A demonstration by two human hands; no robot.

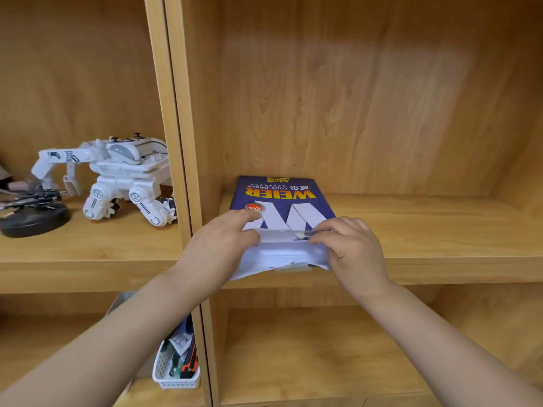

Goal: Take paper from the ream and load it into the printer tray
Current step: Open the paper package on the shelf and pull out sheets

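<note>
A blue ream of copy paper (279,198) with yellow and white lettering lies flat on a wooden shelf (440,230), its near end open and hanging a little over the shelf edge. White sheets (285,254) show at that open end. My left hand (223,245) grips the ream's near left corner, fingers resting on top of the wrapper. On the near right corner my right hand (349,248) pinches the torn wrapper flap above the sheets. No printer or tray is in view.
The ream sits in a wooden bookcase, close to the upright divider (182,171) on its left. A white toy robot (123,177) and a black round base (32,218) stand in the left compartment. Below left is a white basket (176,368) of tools.
</note>
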